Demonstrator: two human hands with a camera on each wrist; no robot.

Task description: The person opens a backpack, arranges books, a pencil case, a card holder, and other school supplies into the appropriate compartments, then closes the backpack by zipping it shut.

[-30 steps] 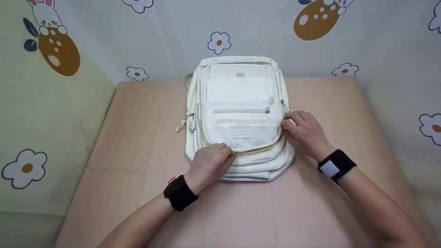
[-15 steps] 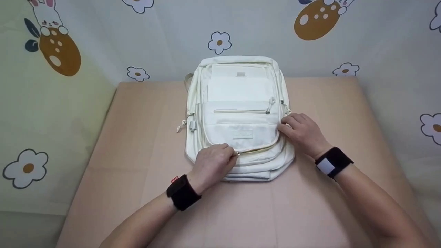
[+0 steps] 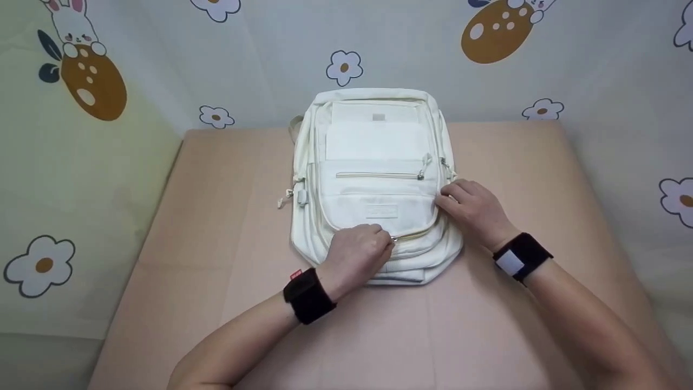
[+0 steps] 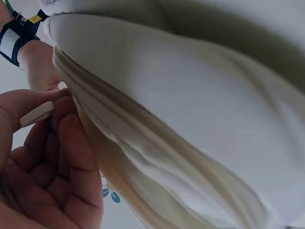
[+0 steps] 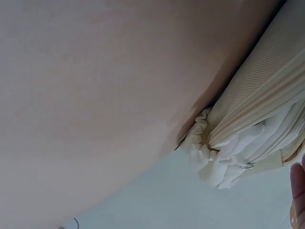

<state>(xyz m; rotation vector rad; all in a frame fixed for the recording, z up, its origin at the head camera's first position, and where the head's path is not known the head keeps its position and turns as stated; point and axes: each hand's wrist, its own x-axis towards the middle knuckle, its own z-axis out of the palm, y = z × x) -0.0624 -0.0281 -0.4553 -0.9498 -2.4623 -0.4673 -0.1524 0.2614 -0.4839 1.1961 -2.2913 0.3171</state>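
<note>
A cream backpack (image 3: 379, 142) lies front side up on the table. At its lower front edge my left hand (image 3: 359, 254) pinches a zipper pull (image 4: 38, 114), whose cream tab sticks out between thumb and fingers in the left wrist view. The front pocket's curved zipper (image 3: 417, 235) runs from there to the right, its two edges parted. My right hand (image 3: 477, 210) grips the pocket's edge on the right side, with thumb and forefinger at the seam. Only a few of its fingers (image 5: 299, 191) show at the right border of the right wrist view.
A pale pinkish-tan table (image 3: 216, 216) extends around the bag. Behind and beside it hangs a light cloth backdrop (image 3: 270, 59) printed with flowers and rabbits. A short horizontal zipper (image 3: 379, 175) crosses the bag's front, and a strap (image 3: 295, 129) shows at upper left.
My left hand has slid right along the pocket's lower edge with the zipper pull, and the parted stretch is shorter. My right hand has shifted slightly down and left, still on the edge.
</note>
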